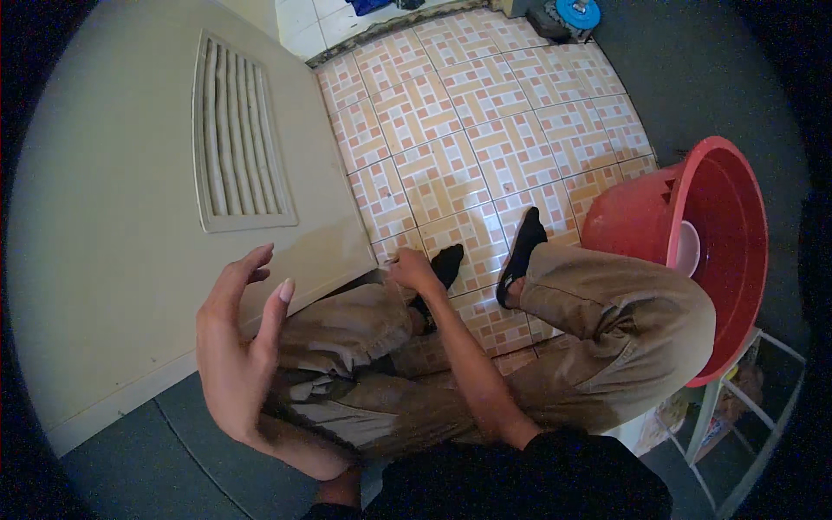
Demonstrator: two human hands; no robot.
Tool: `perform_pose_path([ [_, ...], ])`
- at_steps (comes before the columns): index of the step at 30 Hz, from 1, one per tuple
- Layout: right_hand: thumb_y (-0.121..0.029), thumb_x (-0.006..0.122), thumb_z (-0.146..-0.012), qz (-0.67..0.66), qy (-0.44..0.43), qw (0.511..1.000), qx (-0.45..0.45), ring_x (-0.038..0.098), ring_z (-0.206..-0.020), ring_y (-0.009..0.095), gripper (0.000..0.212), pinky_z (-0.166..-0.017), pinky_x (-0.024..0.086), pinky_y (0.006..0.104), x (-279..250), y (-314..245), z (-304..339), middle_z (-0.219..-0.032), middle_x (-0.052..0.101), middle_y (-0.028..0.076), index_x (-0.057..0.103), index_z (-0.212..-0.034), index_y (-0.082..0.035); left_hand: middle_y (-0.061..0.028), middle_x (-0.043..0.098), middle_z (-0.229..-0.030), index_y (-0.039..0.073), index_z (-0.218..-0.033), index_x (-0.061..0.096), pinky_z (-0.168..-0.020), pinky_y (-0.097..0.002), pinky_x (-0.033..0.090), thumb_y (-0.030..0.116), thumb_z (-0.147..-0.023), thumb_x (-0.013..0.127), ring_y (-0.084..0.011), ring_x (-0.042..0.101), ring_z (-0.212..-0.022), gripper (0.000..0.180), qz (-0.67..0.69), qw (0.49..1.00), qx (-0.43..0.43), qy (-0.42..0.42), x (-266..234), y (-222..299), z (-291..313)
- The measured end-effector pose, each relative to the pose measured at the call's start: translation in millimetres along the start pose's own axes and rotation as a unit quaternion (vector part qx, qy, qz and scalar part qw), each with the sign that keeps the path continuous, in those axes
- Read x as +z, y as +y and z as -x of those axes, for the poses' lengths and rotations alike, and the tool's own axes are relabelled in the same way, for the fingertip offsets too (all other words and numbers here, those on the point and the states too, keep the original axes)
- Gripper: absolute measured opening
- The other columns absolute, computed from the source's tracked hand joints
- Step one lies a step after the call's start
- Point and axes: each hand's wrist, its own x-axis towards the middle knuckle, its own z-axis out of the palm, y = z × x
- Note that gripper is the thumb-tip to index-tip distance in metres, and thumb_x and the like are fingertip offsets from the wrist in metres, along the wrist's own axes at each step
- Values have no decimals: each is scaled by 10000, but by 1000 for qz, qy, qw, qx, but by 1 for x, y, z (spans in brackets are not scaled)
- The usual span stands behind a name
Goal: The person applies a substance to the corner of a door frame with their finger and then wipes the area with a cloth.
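Observation:
My left hand (238, 342) is raised in front of the beige door (121, 260), its fingers bent and apart with nothing between them. My right hand (413, 270) reaches down to the lower corner of the door, beside my knee. Its fingers are curled together near the door's edge; whatever they may hold is hidden. A pale, scuffed patch (325, 247) shows on the door close to that corner. Slatted vent louvres (238, 130) are set into the door above my left hand.
My legs in brown trousers (624, 329) are spread over a patterned tile floor (442, 173). On the right a red tub (624, 208) lies tilted with a pinkish dipper (687, 250) inside, beside a white metal rack (706, 416). A blue round object (579, 13) stands at the far right.

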Motion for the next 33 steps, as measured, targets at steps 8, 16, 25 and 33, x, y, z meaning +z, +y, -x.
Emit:
perform_pose_path([
  [8,-143,775,-774,-169,158,972,47,725,-752,274,215,-715,567,366,40,23,-20,-803,734,99,771,-982,-93,-159,711,-1163,24,-1254,668,-972,-375,493,139,-884,738,-272,676,-1068,393,-8,1000,1,-8,2,3,0],
  [16,-122,806,-762,-141,280,950,-16,702,-792,307,213,-750,559,398,61,21,-24,-801,702,134,783,-971,-88,-175,706,-1146,-1,-1249,665,-974,-376,487,109,-884,712,-275,669,-1058,384,2,1000,-15,-12,4,3,-1],
  [25,-45,758,-789,-215,186,956,69,729,-877,295,319,-815,564,389,91,73,-39,-994,746,182,740,-1107,-62,-182,696,-1157,-25,-1250,654,-980,-384,486,95,-886,691,-288,665,-1071,385,37,999,-6,-30,9,13,-6],
  [33,-44,739,-780,-198,206,958,-5,717,-902,324,369,-818,565,404,79,49,-26,-1034,729,182,720,-1149,-58,-181,695,-1143,-13,-1255,652,-981,-383,482,103,-879,698,-276,665,-1075,396,19,999,-23,-29,7,5,-5],
])
